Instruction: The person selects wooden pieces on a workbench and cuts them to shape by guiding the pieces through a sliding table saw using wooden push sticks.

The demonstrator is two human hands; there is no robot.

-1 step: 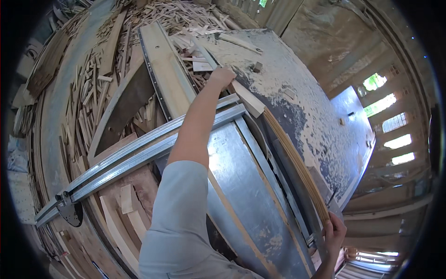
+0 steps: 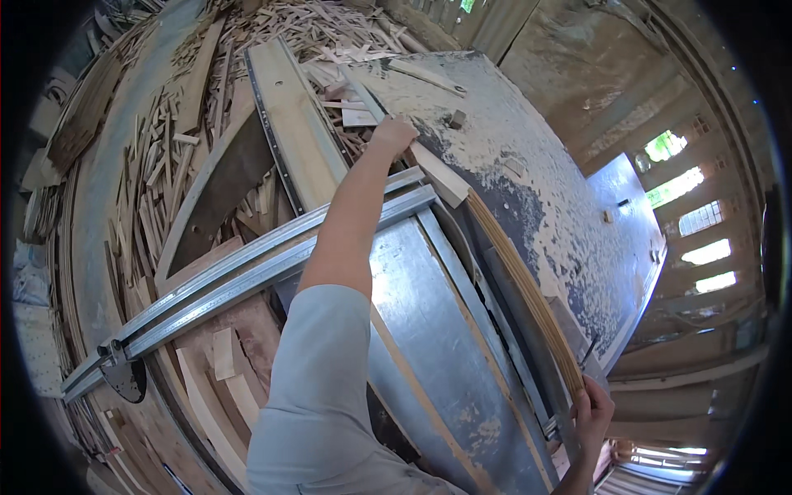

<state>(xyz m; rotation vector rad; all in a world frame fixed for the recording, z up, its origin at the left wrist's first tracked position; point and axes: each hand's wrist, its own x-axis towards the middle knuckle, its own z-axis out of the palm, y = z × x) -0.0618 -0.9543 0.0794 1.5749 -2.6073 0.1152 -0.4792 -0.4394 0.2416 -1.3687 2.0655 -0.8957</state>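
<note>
A long bundle of thin wooden strips lies on edge along a metal saw table. My left hand reaches far forward and grips the bundle's far end, where a pale wooden block sits against it. At the lower right, my right hand is closed on the near end of the same bundle. My left arm, in a light grey sleeve, crosses the middle of the table.
A sawdust-covered table top spreads to the right of the bundle. Two metal rails run diagonally under my arm. A long pale plank and a heap of wood offcuts lie to the left and beyond.
</note>
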